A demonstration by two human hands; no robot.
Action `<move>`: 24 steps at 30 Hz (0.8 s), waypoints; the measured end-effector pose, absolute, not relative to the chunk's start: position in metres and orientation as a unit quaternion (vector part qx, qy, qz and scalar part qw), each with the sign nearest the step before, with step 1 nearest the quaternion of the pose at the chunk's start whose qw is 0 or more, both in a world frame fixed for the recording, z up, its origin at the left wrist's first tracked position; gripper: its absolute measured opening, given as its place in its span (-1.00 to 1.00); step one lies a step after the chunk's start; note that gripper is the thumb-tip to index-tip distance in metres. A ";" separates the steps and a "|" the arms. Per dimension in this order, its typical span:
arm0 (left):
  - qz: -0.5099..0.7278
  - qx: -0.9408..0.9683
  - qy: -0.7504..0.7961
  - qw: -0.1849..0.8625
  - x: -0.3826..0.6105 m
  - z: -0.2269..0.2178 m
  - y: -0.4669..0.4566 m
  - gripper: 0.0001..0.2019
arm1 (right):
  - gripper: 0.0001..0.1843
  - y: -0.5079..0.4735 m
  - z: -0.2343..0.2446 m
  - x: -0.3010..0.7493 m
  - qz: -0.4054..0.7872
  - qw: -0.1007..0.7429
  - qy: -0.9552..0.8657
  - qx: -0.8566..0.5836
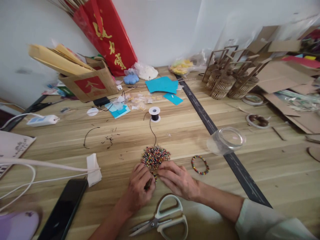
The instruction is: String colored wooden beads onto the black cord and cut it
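Note:
My left hand (140, 186) is closed with a short string of beads (155, 178) showing at its fingertips. Facing it, my right hand (178, 180) pinches at the dark cord by these beads; the exact fingertip hold is too small to make out. Just beyond both hands lies a heap of small multicoloured beads (155, 156). A black cord (153, 131) runs from the heap back to a white spool (155, 114). Right of my right hand rests a round beaded bracelet (192, 164). White-handled scissors (157, 222) lie partly spread below my hands.
A clear plastic jar (217, 144) lies on its side at right. A black phone (63, 208) and white cables (50, 163) are at left. Cord scraps (109, 140), blue paper pieces (162, 85), a cardboard box (91, 85) and bamboo lanterns (221, 83) stand or lie farther back.

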State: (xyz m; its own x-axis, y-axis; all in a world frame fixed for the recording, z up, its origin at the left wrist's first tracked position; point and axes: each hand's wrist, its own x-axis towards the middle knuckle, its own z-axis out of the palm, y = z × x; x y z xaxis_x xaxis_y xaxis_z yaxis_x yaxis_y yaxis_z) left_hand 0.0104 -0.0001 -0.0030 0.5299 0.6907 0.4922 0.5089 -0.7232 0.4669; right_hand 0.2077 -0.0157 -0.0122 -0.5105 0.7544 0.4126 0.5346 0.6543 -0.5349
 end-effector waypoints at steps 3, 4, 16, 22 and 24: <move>0.343 0.865 0.342 0.133 0.012 -0.004 -0.001 -0.80 | -0.77 -0.018 -0.013 0.205 0.183 0.312 -0.866 -0.347; 0.343 0.865 0.341 0.134 0.013 -0.004 -0.002 -0.80 | -0.77 -0.018 -0.013 0.204 0.187 0.309 -0.867 -0.343; 0.336 0.868 0.340 0.132 0.015 0.001 -0.002 -0.79 | -0.87 -0.013 -0.021 0.202 0.271 0.325 -0.840 -0.340; 0.333 0.869 0.342 0.131 0.015 0.001 -0.002 -0.78 | -0.84 -0.012 -0.020 0.201 0.279 0.317 -0.842 -0.336; 0.335 0.868 0.344 0.127 0.015 0.001 -0.002 -0.78 | -0.84 -0.011 -0.018 0.202 0.275 0.318 -0.845 -0.331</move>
